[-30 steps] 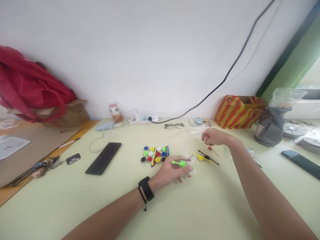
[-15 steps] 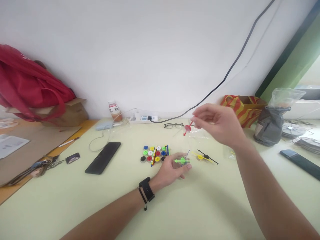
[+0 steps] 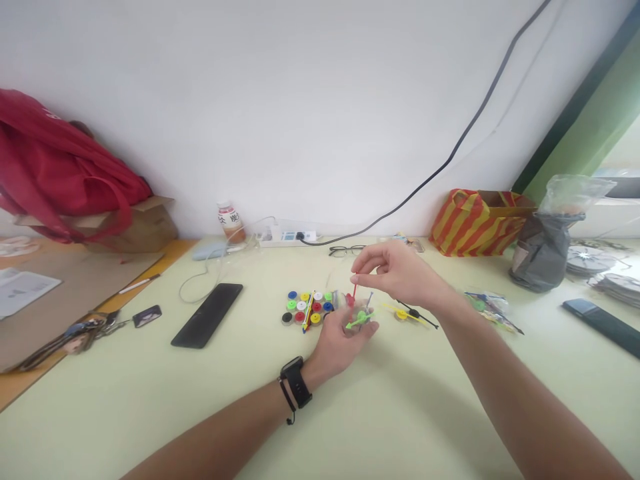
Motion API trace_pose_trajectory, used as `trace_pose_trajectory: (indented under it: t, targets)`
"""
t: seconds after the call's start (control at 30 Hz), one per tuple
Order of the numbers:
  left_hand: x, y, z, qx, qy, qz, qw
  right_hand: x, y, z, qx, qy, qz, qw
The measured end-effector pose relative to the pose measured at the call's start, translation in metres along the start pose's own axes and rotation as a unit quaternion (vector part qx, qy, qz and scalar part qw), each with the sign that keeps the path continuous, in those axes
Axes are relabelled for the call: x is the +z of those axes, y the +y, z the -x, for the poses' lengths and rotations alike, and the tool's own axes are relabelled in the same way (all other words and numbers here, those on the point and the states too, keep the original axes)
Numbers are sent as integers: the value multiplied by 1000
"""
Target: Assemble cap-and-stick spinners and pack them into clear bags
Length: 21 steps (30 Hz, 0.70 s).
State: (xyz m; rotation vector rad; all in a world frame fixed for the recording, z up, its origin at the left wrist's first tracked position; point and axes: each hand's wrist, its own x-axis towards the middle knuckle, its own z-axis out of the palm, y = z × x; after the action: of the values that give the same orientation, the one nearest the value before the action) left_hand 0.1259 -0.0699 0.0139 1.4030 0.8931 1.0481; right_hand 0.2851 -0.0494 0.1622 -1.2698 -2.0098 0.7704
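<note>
Pinching a red arrow spinner (image 3: 351, 300) at the left hand (image 3: 334, 341)

Right hand (image 3: 400, 272): thumb and forefinger pressed together on the upper end of the red piece, its shaft near upright, its hub down by the left fingers. Cannot tell whether the hub touches them. Left hand: thumb and fingers curled in a grip about a green arrow spinner (image 3: 360, 320), a blue arrow (image 3: 370, 299) poking up just beyond it. Black watch (image 3: 296, 382) and a dark cord at that wrist.

Just right of the left hand, on the pale table (image 3: 250, 427): a yellow arrow spinner (image 3: 402, 315) and a black arrow spinner (image 3: 414, 312), crowded together. Left of it, round coloured discs (image 3: 291, 307) in rows, with loose arrows (image 3: 309, 310) laid over them.

Farther out: a bag of arrow parts (image 3: 487, 307) beyond the right forearm; eyeglasses (image 3: 344, 251) behind, partly covered by the right hand; a dark flat slab (image 3: 207, 316) well to the left; a power strip (image 3: 287, 239) at the wall; a striped bag (image 3: 475, 223) back right.
</note>
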Motion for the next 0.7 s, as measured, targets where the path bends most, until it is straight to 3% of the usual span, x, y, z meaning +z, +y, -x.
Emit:
trace_pose_trajectory:
  t: [0.3,0.37,0.57,0.63,0.7]
  targets:
    - [-2,1,1,43,-2,-73,996,-3,-7,9,-53,9,162,985]
    - [-3,4,1,55,-7,-85,995,-7,-9,13,-57,-14,182,981]
    - [-2,5,2,52,-3,-47,998,-24,-6,19,-57,-143,172,973]
    - [-1,5,2,35,-6,-14,999,-26,-2,18,-79,-148,166,972]
    - [0,4,1,4,-17,24,1000,-27,0,17,-108,-112,148,977]
